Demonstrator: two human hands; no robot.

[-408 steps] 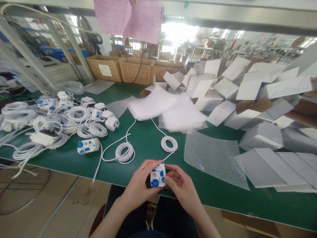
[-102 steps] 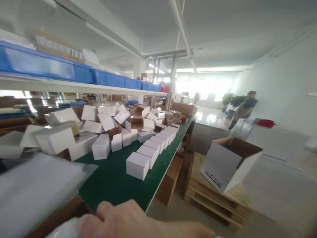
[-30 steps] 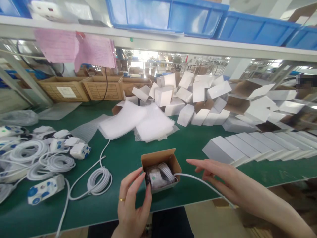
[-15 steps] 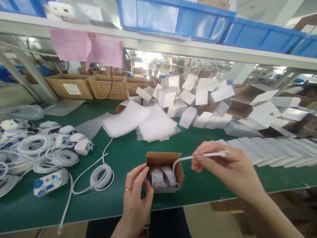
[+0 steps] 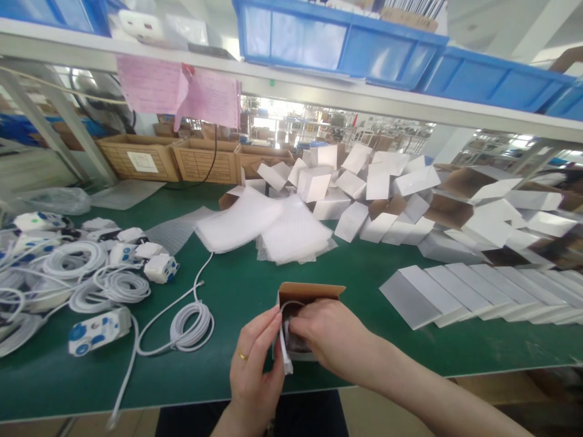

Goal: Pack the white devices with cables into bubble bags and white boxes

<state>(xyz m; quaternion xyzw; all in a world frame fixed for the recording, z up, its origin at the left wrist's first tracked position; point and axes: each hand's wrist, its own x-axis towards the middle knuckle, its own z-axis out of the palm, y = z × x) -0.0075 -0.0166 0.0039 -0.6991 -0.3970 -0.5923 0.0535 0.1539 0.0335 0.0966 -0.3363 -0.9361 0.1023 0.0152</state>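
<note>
Two bare hands on one little open box (image 5: 312,292), standing near the front edge of the green surface (image 5: 357,267). Left hand (image 5: 257,358) has a narrow grip on the box's left side, gold ring showing. Right hand (image 5: 334,331) is curled down into the opening, and honestly I can't tell if it's pinching anything since the tips are hidden. A white cable (image 5: 285,349) loops out of the box, its plug end poking over the front-left corner right by the left hand. Left of that there's a neat cable coil (image 5: 204,325) lying flat, then a white-and-blue block (image 5: 100,331), then a messy heap of cables and more blocks (image 5: 159,268). Behind the box, a stack of translucent white sheets (image 5: 296,233). Over to the right, a leaning row of shut white boxes (image 5: 412,297), with a jumble of unclosed ones (image 5: 350,221) further back. Brown cartons (image 5: 200,162) sit at the rear left, and blue bins (image 5: 296,36) line the shelf (image 5: 319,88) above.
</note>
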